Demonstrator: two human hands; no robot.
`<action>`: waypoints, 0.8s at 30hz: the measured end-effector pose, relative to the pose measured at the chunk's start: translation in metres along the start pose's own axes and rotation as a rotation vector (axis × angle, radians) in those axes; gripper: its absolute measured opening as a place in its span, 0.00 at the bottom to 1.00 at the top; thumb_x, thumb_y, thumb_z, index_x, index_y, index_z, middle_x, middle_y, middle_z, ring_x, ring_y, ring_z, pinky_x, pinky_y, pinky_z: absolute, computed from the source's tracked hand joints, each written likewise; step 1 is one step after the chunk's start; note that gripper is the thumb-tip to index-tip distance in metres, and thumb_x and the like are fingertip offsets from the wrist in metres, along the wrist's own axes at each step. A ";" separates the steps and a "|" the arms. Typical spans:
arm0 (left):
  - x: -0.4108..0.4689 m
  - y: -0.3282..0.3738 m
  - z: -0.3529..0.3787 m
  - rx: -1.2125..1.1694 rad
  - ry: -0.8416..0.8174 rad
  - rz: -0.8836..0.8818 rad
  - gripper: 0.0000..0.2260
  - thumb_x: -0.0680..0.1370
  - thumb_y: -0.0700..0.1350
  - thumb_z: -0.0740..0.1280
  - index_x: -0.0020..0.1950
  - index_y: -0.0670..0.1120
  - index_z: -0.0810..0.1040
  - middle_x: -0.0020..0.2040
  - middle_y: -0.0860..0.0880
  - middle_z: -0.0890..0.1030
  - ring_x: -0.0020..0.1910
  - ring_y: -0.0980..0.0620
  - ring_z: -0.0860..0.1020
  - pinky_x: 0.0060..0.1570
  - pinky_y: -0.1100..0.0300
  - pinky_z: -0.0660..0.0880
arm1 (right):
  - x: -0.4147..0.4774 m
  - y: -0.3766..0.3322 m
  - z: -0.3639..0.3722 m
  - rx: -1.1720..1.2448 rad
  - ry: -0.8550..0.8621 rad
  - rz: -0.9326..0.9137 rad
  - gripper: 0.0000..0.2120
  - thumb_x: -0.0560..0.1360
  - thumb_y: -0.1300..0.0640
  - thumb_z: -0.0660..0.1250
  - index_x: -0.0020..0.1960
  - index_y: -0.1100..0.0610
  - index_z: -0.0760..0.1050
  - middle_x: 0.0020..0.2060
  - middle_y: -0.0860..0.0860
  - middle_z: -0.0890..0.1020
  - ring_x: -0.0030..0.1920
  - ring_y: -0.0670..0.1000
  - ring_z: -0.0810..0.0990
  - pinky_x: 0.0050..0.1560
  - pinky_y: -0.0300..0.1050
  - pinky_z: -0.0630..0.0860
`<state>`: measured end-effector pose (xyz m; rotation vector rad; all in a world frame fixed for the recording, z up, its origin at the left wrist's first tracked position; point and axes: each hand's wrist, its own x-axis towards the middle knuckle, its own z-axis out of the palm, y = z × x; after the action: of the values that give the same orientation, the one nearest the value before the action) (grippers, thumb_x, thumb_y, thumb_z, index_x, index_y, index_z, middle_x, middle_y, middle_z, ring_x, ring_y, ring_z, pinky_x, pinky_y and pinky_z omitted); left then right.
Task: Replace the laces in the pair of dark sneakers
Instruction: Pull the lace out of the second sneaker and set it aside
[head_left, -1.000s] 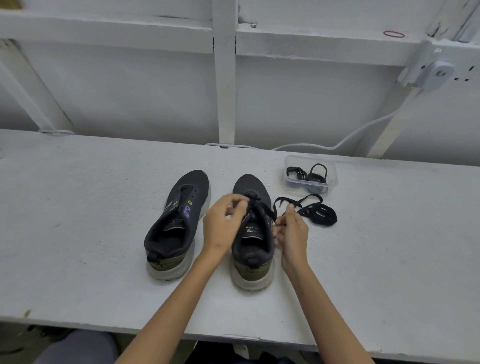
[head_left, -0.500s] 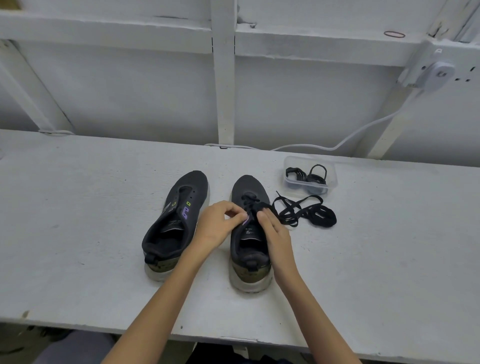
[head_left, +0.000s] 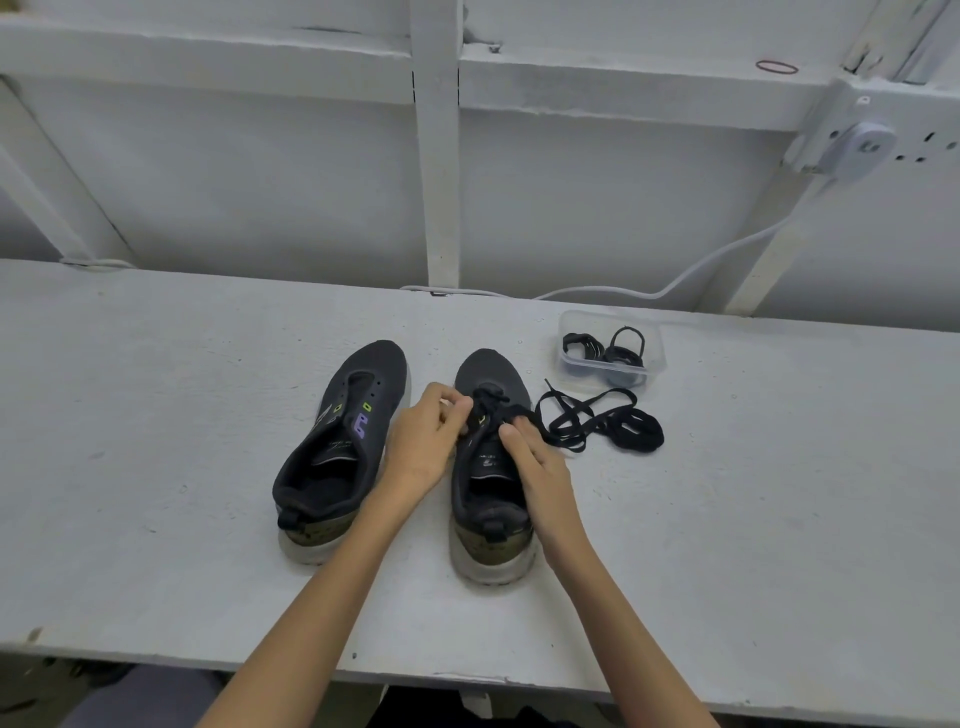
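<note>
Right hand (head_left: 540, 467) inward now, on lace (head_left: 491, 401)

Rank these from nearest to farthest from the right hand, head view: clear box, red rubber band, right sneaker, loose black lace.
1. right sneaker: directly under the right hand.
2. loose black lace: lying just to the hand's right.
3. clear box: farther back, to the right.
4. red rubber band: high up at the back, far right.

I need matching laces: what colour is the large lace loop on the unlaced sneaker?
Purple; the lace loop shows best in the head view.
</note>
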<state>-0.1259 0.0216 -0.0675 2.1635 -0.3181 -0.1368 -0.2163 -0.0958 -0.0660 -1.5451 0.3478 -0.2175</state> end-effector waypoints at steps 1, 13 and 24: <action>-0.003 -0.002 -0.002 -0.064 -0.009 -0.039 0.10 0.79 0.55 0.64 0.50 0.49 0.76 0.39 0.53 0.81 0.38 0.53 0.79 0.41 0.57 0.77 | 0.001 0.001 0.000 -0.001 -0.006 -0.003 0.22 0.74 0.41 0.63 0.49 0.62 0.72 0.47 0.60 0.75 0.47 0.48 0.75 0.58 0.57 0.73; 0.015 0.003 -0.015 -0.171 0.037 -0.049 0.06 0.79 0.48 0.66 0.47 0.47 0.79 0.39 0.55 0.77 0.41 0.52 0.75 0.49 0.53 0.73 | 0.002 0.009 -0.003 -0.080 -0.001 -0.007 0.10 0.79 0.51 0.64 0.41 0.54 0.69 0.41 0.50 0.74 0.43 0.45 0.73 0.49 0.41 0.69; -0.012 0.001 -0.001 -0.288 -0.075 -0.078 0.10 0.78 0.48 0.68 0.46 0.42 0.81 0.31 0.57 0.77 0.31 0.61 0.72 0.34 0.65 0.67 | 0.004 0.011 -0.002 -0.137 0.012 -0.044 0.07 0.77 0.48 0.61 0.41 0.48 0.71 0.42 0.50 0.76 0.45 0.46 0.75 0.49 0.42 0.71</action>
<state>-0.1369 0.0255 -0.0663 1.8885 -0.2404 -0.2907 -0.2146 -0.0987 -0.0777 -1.6881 0.3446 -0.2413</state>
